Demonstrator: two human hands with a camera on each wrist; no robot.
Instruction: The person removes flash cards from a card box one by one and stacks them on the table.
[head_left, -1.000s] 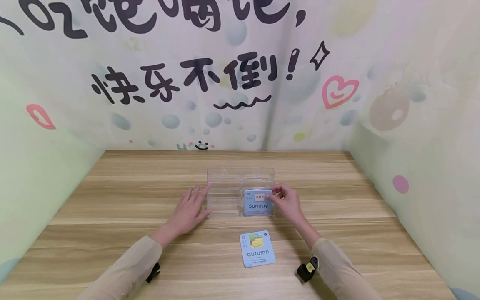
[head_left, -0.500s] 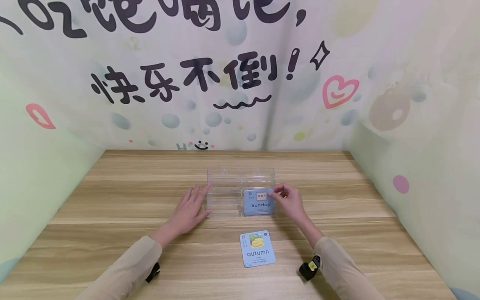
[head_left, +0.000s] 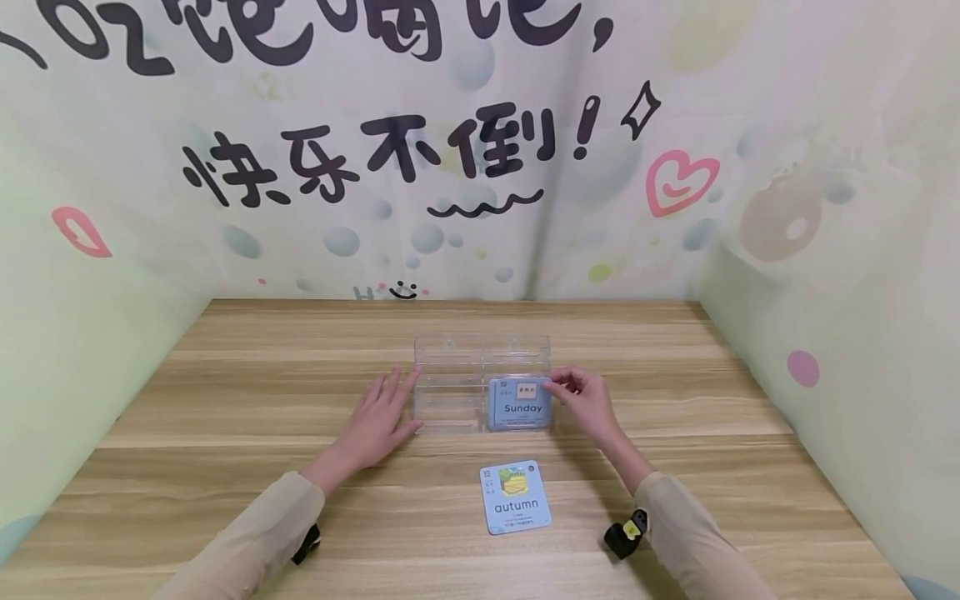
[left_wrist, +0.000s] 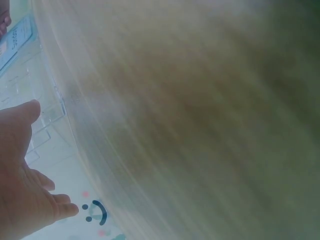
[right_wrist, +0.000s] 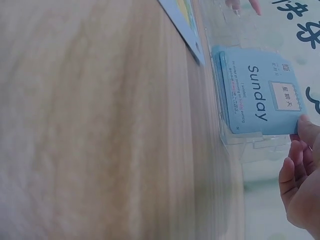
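Observation:
A clear plastic card rack (head_left: 447,408) stands on the table, with two columns of pockets. In its lower right pocket is a blue "Sunday" card (head_left: 519,410), upright, with the edge of at least one more blue card (right_wrist: 223,85) showing behind it in the right wrist view. My right hand (head_left: 590,406) pinches the upper outer corner of the Sunday card between thumb and fingers. My left hand (head_left: 377,423) rests at the rack's left side, fingers extended and thumb apart; the left wrist view shows the same hand (left_wrist: 22,175) holding nothing.
A blue "autumn" card (head_left: 517,518) lies flat on the wooden table (head_left: 247,400) in front of the rack. A printed cloth (head_left: 300,242) hangs behind the table, and cloth sides stand left and right. A black wrist strap (head_left: 624,537) shows under the right sleeve.
My right hand has shifted slightly to the right with the Sunday card, uncovering a strip of blue card at its left. My left hand has stayed in place.

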